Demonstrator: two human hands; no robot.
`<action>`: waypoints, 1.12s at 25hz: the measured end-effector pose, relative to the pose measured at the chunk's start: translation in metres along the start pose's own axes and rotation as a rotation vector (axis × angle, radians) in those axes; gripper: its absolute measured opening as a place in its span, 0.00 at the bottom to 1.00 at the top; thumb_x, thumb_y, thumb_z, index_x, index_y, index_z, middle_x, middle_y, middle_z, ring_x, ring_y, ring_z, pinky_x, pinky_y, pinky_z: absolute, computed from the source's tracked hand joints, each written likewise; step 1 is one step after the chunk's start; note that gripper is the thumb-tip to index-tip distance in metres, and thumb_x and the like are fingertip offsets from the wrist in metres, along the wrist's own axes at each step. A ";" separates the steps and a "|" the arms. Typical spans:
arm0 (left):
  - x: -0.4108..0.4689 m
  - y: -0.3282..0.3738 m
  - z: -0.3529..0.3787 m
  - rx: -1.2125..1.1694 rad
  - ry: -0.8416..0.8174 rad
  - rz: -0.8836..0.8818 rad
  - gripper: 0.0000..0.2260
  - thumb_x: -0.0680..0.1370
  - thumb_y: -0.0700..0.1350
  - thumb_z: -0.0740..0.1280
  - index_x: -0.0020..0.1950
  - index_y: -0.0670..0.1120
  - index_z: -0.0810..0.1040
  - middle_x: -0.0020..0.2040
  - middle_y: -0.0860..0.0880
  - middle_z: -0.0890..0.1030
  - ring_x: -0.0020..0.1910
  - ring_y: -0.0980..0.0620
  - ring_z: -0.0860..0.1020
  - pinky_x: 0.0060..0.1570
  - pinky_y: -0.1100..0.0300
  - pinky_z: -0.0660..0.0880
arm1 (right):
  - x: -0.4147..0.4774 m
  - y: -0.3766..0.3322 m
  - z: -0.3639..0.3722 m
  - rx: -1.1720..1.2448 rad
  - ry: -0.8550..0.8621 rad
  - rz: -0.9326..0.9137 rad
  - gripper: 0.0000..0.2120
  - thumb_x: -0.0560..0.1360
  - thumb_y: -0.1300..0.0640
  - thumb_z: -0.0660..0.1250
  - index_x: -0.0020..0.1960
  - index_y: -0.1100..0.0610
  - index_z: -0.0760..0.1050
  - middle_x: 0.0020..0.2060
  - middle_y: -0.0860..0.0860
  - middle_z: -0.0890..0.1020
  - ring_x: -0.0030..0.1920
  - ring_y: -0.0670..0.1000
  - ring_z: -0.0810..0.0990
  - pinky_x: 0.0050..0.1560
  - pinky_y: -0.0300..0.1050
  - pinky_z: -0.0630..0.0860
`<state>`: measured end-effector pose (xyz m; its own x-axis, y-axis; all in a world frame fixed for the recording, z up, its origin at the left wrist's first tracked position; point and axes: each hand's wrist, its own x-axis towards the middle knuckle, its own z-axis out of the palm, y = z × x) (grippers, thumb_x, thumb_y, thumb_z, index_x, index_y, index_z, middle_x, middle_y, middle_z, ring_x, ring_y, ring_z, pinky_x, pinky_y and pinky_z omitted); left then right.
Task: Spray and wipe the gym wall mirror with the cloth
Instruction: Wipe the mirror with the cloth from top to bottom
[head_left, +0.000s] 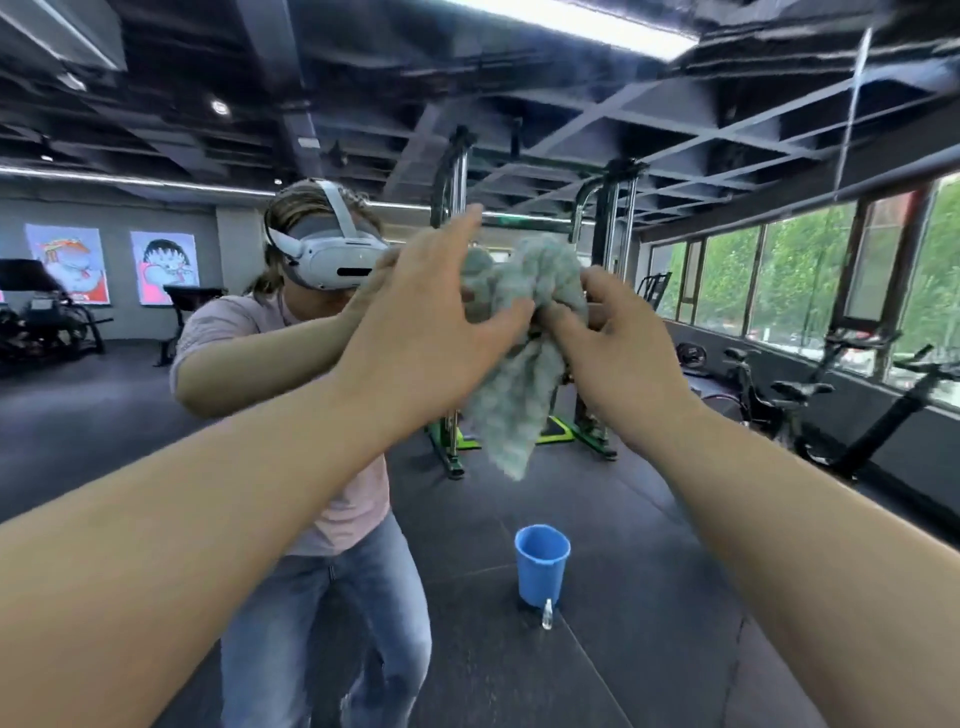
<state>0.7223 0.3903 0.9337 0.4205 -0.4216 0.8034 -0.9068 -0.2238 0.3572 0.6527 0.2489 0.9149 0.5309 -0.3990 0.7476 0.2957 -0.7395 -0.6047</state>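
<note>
The wall mirror (649, 519) fills the view and reflects the gym and me. A pale green-grey cloth (511, 395) hangs bunched in front of it at head height. My left hand (431, 317) grips the cloth's upper left part, thumb pressed into it, other fingers partly spread. My right hand (618, 343) pinches the cloth's upper right part. A loose corner of the cloth dangles below both hands. A small clear spray bottle (547, 614) stands on the floor, seen low in the mirror beside a bucket.
A blue plastic bucket (542, 564) stands on the dark rubber floor in the reflection. Behind it are a cable machine with a green base (558, 434), exercise bikes (810, 410) along the windows at right, and treadmills (47, 317) at far left.
</note>
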 end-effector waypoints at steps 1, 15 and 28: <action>0.028 0.017 -0.017 -0.076 -0.059 -0.117 0.29 0.73 0.59 0.70 0.72 0.55 0.67 0.60 0.54 0.75 0.54 0.55 0.76 0.53 0.59 0.71 | 0.016 -0.021 -0.014 0.042 -0.031 0.013 0.03 0.78 0.55 0.66 0.49 0.49 0.78 0.39 0.44 0.82 0.41 0.44 0.80 0.41 0.41 0.75; 0.176 0.194 -0.032 -0.685 0.192 -0.398 0.09 0.80 0.45 0.64 0.41 0.48 0.78 0.35 0.49 0.80 0.32 0.51 0.78 0.31 0.62 0.75 | 0.149 -0.110 -0.223 0.169 -0.265 0.185 0.06 0.77 0.59 0.67 0.45 0.57 0.83 0.37 0.51 0.85 0.35 0.50 0.82 0.40 0.45 0.80; 0.244 0.160 -0.061 -0.136 -0.144 0.001 0.06 0.76 0.43 0.70 0.42 0.53 0.76 0.38 0.52 0.78 0.36 0.55 0.74 0.39 0.58 0.71 | 0.205 -0.110 -0.181 0.523 -0.233 0.093 0.18 0.69 0.71 0.71 0.53 0.56 0.72 0.37 0.52 0.77 0.24 0.44 0.69 0.19 0.35 0.63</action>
<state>0.6778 0.3047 1.2161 0.4105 -0.5451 0.7310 -0.8988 -0.1070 0.4250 0.5849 0.1503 1.1847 0.7169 -0.2762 0.6402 0.5608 -0.3172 -0.7648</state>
